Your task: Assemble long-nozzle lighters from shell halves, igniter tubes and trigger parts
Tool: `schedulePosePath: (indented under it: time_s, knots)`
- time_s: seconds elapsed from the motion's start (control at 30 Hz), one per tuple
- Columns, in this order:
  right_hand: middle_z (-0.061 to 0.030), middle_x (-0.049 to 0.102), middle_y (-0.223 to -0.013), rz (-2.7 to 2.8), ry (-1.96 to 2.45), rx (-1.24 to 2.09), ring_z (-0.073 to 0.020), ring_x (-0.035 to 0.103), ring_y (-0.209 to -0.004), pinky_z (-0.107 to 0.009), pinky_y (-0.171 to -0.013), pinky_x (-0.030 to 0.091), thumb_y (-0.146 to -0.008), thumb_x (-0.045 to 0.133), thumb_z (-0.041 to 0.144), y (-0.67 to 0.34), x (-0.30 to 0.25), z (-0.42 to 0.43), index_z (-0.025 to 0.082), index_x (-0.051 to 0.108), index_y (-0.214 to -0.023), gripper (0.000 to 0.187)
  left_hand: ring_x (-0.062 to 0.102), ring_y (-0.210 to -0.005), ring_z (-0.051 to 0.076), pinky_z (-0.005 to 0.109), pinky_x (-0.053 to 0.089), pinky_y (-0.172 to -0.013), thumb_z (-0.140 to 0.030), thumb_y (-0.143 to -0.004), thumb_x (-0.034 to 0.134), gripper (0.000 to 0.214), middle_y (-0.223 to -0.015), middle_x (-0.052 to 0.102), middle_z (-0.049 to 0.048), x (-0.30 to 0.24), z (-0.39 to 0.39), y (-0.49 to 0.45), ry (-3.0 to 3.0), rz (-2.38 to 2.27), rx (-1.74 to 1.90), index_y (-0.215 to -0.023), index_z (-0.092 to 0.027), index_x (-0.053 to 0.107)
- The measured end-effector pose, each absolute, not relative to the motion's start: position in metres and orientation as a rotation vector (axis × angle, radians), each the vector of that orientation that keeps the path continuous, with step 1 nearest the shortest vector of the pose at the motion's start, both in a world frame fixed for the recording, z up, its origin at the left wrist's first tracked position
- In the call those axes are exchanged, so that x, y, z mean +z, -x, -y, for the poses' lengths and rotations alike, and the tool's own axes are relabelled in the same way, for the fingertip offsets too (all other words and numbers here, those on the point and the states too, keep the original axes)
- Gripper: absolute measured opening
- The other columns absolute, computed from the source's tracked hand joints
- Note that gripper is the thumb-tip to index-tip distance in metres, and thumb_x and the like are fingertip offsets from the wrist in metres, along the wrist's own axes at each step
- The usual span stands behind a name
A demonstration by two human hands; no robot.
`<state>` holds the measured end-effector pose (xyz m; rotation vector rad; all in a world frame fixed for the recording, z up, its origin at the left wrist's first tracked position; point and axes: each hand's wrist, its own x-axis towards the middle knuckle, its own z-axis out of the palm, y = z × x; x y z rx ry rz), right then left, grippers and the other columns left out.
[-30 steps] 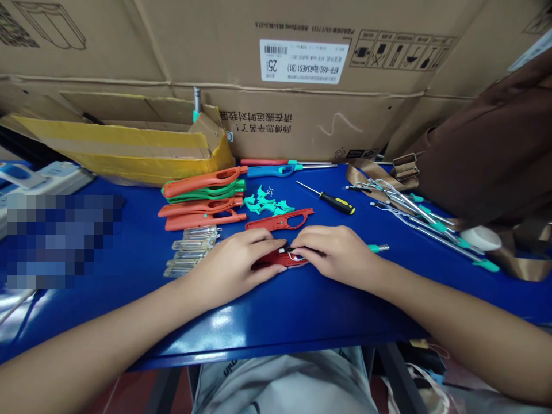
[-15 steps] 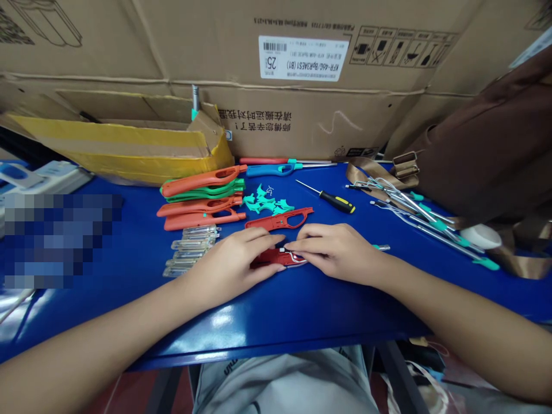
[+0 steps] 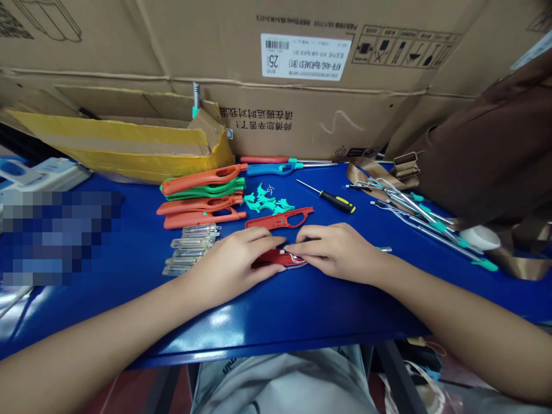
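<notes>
Between my hands lies a red lighter casing half (image 3: 268,259), its hollow side up, with a thin white wire (image 3: 295,258) inside. My left hand (image 3: 235,253) grips the casing's left part between thumb and fingers. My right hand (image 3: 340,248) has its fingertips pinched together over the wire near the casing's right part; the exact grip is partly hidden. Past my right hand, a metal tube end (image 3: 386,249) shows. Just beyond my hands rests another red casing half (image 3: 278,219), with several teal triggers (image 3: 264,201) behind it.
Clear fuel tanks (image 3: 192,253) and stacked orange and green casings (image 3: 202,198) sit left. A screwdriver (image 3: 338,201) lies behind my right hand. Wired metal tubes (image 3: 435,224) lie right, near a brown bag (image 3: 487,132). Cardboard (image 3: 194,52) stands along the back of the blue table (image 3: 241,322).
Both hands stay almost in place around the casing half. My right fingertips shift very slightly at the wire; the camera view moves a little.
</notes>
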<state>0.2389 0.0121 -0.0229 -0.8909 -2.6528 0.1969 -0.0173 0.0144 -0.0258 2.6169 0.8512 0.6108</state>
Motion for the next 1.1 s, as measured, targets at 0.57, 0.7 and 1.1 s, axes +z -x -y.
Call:
schedulePosePath:
  time_s: [0.57,0.7,1.1]
  knots:
    - [-0.0027,0.072,-0.106,2.800,0.851,0.110,-0.0166,0.067,-0.080,-0.030,-0.066,0.045,-0.100,0.054,0.020,-0.240,-0.008,-0.012,0.022,0.071,-0.121,0.027,0.064,-0.087,0.024,0.039,0.052,-0.075,-0.033,-0.103,0.053,0.029,-0.096,0.071,0.0065,-0.023,-0.005,0.009,-3.101,-0.832,0.541,-0.107,-0.014,0.073]
    - [-0.0073,0.072,-0.109,2.451,0.987,0.185,-0.0199,0.066,-0.097,-0.033,-0.084,0.052,-0.100,0.053,0.022,-0.244,-0.010,-0.023,0.018,0.074,-0.113,0.025,0.064,-0.088,0.023,0.038,0.051,-0.076,-0.030,-0.104,0.051,0.029,-0.095,0.072,0.0060,-0.022,-0.001,0.009,-3.153,-0.843,0.550,-0.113,-0.012,0.072]
    - [-0.0099,0.070,-0.106,2.294,1.247,0.200,-0.0234,0.064,-0.097,-0.044,-0.092,0.051,-0.092,0.062,0.019,-0.232,-0.020,-0.062,0.017,0.074,-0.106,0.019,0.061,-0.085,0.024,0.037,0.048,-0.069,-0.021,-0.099,0.057,0.024,-0.092,0.068,0.0070,-0.023,0.004,0.012,-3.194,-0.830,0.482,-0.116,-0.010,0.070]
